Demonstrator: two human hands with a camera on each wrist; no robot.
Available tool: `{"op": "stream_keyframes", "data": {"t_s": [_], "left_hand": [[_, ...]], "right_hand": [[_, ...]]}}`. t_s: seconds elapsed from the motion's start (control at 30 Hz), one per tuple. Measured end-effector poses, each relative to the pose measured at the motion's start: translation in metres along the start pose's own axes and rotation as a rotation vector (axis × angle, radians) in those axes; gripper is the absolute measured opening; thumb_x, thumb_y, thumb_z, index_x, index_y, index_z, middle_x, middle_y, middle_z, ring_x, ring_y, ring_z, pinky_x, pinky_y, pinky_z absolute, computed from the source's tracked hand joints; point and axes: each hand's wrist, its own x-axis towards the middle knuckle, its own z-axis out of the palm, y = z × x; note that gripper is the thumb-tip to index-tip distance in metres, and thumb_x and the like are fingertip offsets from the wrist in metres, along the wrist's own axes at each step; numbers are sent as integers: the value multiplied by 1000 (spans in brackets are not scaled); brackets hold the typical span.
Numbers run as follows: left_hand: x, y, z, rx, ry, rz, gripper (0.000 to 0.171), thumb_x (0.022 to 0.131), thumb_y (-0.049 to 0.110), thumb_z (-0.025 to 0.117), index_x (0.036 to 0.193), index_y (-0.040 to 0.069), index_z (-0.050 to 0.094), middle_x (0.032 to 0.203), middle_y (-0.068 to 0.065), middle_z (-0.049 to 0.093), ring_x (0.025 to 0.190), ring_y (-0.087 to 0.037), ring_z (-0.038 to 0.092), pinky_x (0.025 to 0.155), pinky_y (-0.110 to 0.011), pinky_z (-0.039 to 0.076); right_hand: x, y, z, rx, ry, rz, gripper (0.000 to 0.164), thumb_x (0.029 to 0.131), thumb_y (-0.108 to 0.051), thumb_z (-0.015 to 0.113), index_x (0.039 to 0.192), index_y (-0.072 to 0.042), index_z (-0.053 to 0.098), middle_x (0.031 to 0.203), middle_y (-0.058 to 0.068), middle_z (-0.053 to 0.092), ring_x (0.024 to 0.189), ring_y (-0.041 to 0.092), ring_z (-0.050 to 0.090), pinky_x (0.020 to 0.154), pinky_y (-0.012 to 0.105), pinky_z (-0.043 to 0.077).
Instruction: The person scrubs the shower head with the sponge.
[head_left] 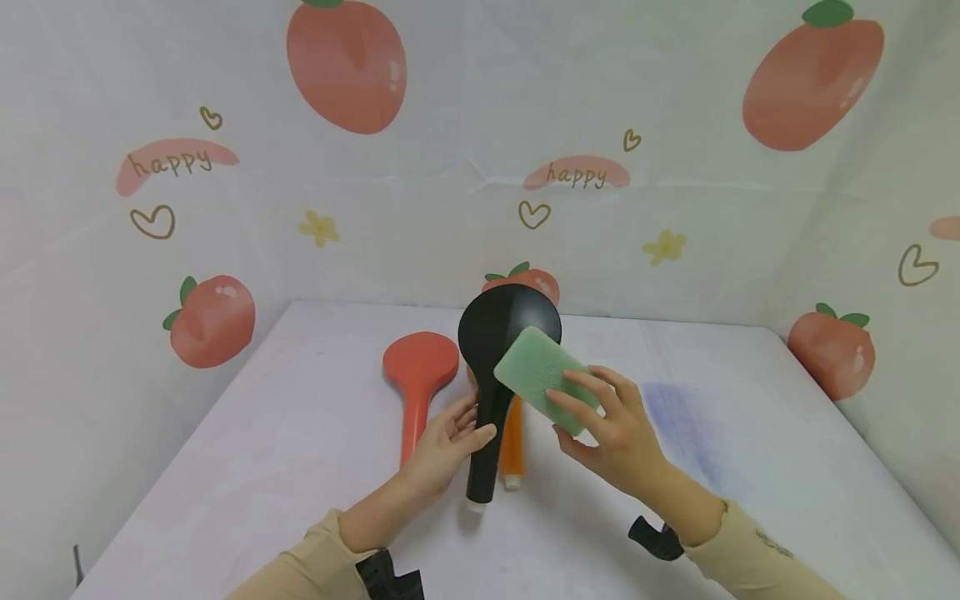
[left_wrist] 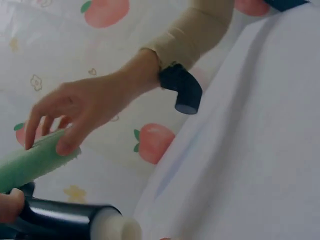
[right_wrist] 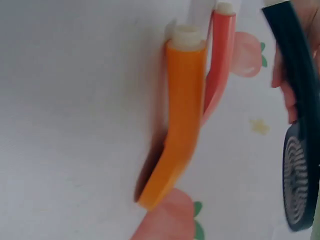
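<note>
My left hand (head_left: 442,450) grips the handle of a black shower head (head_left: 491,333), raised above the table with its round head upward. In the right wrist view, the ringed spray face (right_wrist: 295,180) of this shower head shows. My right hand (head_left: 618,433) holds a green sponge (head_left: 534,367) between thumb and fingers. From the head view, the sponge overlaps the back of the black head; contact between them cannot be made out for certain. In the left wrist view, the sponge (left_wrist: 40,160) sits just above the black handle (left_wrist: 60,215).
A red shower head (head_left: 420,362) lies on the white table (head_left: 300,400) left of the black one. Behind the black one lies an orange shower head (head_left: 512,450), partly hidden. A fruit-printed curtain (head_left: 450,208) surrounds the table, which bears a bluish smear (head_left: 682,429) at right.
</note>
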Motion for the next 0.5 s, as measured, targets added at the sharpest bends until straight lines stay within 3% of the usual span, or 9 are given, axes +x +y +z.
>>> {"op": "stream_keyframes", "data": {"t_s": [0.23, 0.37, 0.5], "left_hand": [[-4, 10, 1, -217, -63, -22, 63, 95, 19, 53, 148, 11, 20, 151, -11, 33, 126, -16, 47, 107, -32, 40], [-5, 13, 2, -321, -162, -2, 58, 98, 15, 45, 148, 8, 17, 144, -11, 39, 119, -13, 51, 102, -24, 44], [-5, 12, 2, -369, -286, 18, 52, 99, 11, 38, 146, 1, 18, 126, -3, 51, 110, -13, 54, 97, -24, 47]], "right_hand": [[-12, 11, 2, 118, 40, 153, 34, 91, -33, 51, 99, -3, 64, 110, 25, 54, 102, 40, 47, 89, 34, 39], [-16, 12, 5, 201, 31, 248, 40, 91, -37, 52, 103, 0, 61, 113, 26, 51, 103, 36, 46, 86, 22, 40], [-18, 10, 10, 306, 32, 272, 42, 90, -38, 55, 105, 2, 59, 115, 26, 50, 106, 32, 48, 90, 9, 40]]}}
